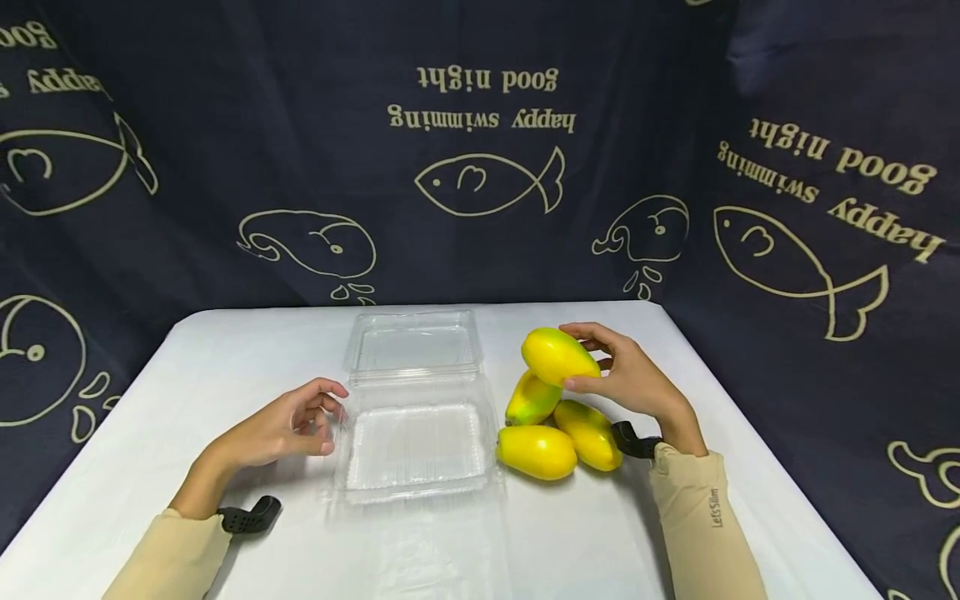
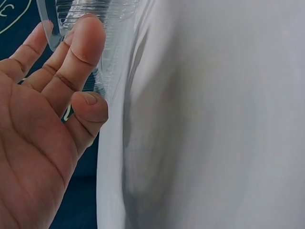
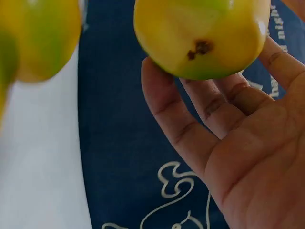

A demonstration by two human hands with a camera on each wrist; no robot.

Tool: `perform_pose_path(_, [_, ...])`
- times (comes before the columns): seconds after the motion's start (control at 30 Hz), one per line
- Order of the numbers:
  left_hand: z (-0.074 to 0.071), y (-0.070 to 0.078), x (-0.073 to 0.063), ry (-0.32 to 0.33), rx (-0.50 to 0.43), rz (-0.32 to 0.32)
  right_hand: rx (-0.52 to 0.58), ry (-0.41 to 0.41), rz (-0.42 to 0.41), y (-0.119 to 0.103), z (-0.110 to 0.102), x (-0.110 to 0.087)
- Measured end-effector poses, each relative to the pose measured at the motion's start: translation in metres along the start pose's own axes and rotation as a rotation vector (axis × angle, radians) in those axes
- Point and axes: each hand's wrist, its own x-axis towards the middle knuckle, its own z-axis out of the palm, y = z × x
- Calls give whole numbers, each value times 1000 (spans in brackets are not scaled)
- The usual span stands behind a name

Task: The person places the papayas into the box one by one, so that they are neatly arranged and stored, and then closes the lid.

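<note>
My right hand (image 1: pixel 626 371) grips a yellow papaya (image 1: pixel 558 354) with green patches, thumb on the near side and fingers on the far side. That papaya is held up over the others; its brown-spotted end (image 3: pixel 202 47) faces the right wrist camera. Below it lie three more: a greener papaya (image 1: pixel 531 400), one at the right (image 1: pixel 588 435) and one in front (image 1: pixel 537 452). A clear plastic clamshell box (image 1: pixel 491 433) lies opened flat, its lid (image 1: pixel 412 315) toward the back. Beside the box's left edge, my left hand (image 1: pixel 288 421) is loosely curved around nothing, fingertips right at the rim.
A white cloth (image 1: pixel 600 542) covers the table. Dark blue curtains (image 1: pixel 480 258) with fish and whale drawings stand behind and at both sides. Each wrist carries a black camera mount, one on the left (image 1: pixel 251 517) and one on the right (image 1: pixel 636 442).
</note>
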Motion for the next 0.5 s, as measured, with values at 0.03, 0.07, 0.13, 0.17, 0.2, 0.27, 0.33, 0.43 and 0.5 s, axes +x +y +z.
perform_pose_path(0.03, [0,0,0,-1,-3,-5,8,3,-4,-4,2,1])
perform_pose_path(0.07, [0,0,0,0,-3,-7,18,7,-11,-8,4,2])
perform_pose_path(0.13, [0,-1,1,1,-5,-11,29,11,-24,-15,9,5])
perform_pose_path(0.17, [0,-1,1,3,-4,-14,35,14,-31,-19,11,6])
perform_pose_path(0.2, [0,-1,1,4,-2,-18,40,16,-38,-23,14,7])
perform_pose_path(0.27, [0,-1,1,8,3,-23,50,23,-51,-31,20,10])
perform_pose_path(0.33, [0,-1,1,7,-2,-26,63,30,-59,-39,27,12])
perform_pose_path(0.43, [0,-1,1,3,-15,-17,77,32,-73,-51,36,14])
perform_pose_path(0.5, [-1,0,0,-3,-26,-12,84,30,-80,-59,42,14])
